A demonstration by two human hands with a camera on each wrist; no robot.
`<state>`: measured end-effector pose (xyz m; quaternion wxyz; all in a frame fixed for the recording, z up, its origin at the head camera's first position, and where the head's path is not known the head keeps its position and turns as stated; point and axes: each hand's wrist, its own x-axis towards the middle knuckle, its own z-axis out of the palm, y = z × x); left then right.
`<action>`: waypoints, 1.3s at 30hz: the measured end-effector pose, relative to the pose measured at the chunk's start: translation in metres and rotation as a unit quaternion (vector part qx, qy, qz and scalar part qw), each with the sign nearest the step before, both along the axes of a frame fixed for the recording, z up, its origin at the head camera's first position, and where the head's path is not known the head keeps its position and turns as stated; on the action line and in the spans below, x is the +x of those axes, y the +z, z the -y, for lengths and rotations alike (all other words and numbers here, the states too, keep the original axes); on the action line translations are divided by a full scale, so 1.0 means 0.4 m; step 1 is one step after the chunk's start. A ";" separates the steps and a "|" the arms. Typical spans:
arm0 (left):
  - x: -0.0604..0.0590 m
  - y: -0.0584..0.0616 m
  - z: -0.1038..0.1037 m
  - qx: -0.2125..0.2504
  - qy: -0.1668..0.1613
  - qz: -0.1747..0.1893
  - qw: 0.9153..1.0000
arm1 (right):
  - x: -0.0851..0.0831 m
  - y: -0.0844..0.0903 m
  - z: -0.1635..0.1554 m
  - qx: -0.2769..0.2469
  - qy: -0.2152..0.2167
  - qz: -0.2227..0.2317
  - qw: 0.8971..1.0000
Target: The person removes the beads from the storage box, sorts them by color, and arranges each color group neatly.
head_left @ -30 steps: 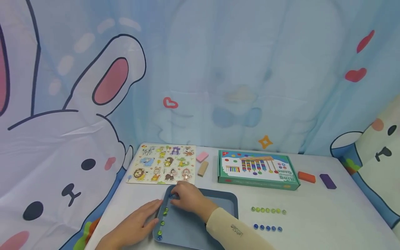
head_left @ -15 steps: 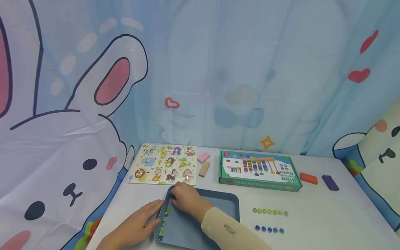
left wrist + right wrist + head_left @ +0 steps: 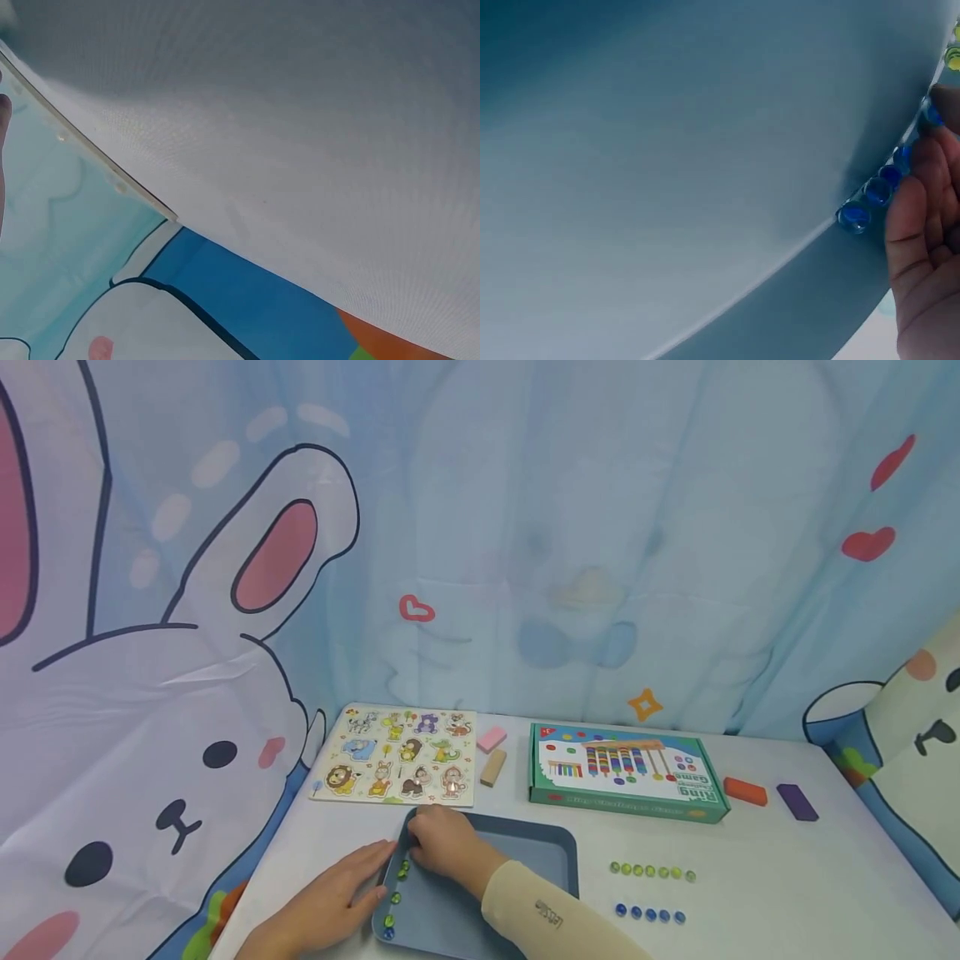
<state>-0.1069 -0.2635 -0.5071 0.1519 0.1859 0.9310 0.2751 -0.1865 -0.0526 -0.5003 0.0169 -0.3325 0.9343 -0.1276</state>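
My right hand (image 3: 450,845) is inside the blue-grey tray (image 3: 517,827), at its far left corner. In the right wrist view, its thumb and fingers pinch a blue glass marble (image 3: 932,114) against the tray's side. Several more blue marbles (image 3: 877,192) line the same wall beside the fingers. Along the left wall lie several yellow-green marbles (image 3: 396,898), with a blue marble (image 3: 388,933) at the near end. My left hand (image 3: 330,897) rests with straight fingers at the tray's left rim. Only a sliver of its finger (image 3: 4,120) shows in the left wrist view.
Right of the tray lie a row of yellow-green marbles (image 3: 651,871) and a row of blue marbles (image 3: 651,914). Behind stand an animal puzzle board (image 3: 397,756), a green game box (image 3: 626,772) and pink (image 3: 492,739), wooden (image 3: 492,768), orange (image 3: 746,791) and purple blocks (image 3: 797,802).
My right hand has shifted slightly at the tray corner and now covers a blue marble that showed there a second ago. The left hand stays at the rim; the head view has drifted slightly.
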 end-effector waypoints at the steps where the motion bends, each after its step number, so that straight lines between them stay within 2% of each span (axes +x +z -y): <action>1: 0.000 -0.001 0.000 0.001 -0.001 -0.001 1.000 | 0.001 0.002 -0.003 -0.003 -0.001 0.007 1.000; 10: -0.003 -0.005 0.002 0.001 -0.007 -0.006 1.000 | 0.014 0.042 -0.039 -0.081 -0.016 0.045 0.996; 18: 0.001 -0.010 0.007 -0.007 -0.004 -0.019 1.000 | 0.020 0.103 -0.101 -0.138 -0.013 0.037 0.990; 22: 0.001 -0.016 0.006 -0.016 -0.002 -0.022 1.000 | 0.027 0.128 -0.165 -0.177 -0.022 0.031 0.983; 27: 0.001 -0.011 0.000 -0.018 0.003 -0.008 1.000 | 0.042 0.147 -0.263 -0.220 -0.057 0.015 0.974; 34: 0.004 -0.001 -0.003 -0.018 0.001 -0.007 1.000 | 0.068 0.168 -0.407 -0.240 -0.112 -0.016 0.964; 39: 0.004 0.001 -0.002 -0.016 0.002 0.006 1.000 | 0.088 0.169 -0.526 -0.227 -0.157 -0.038 0.960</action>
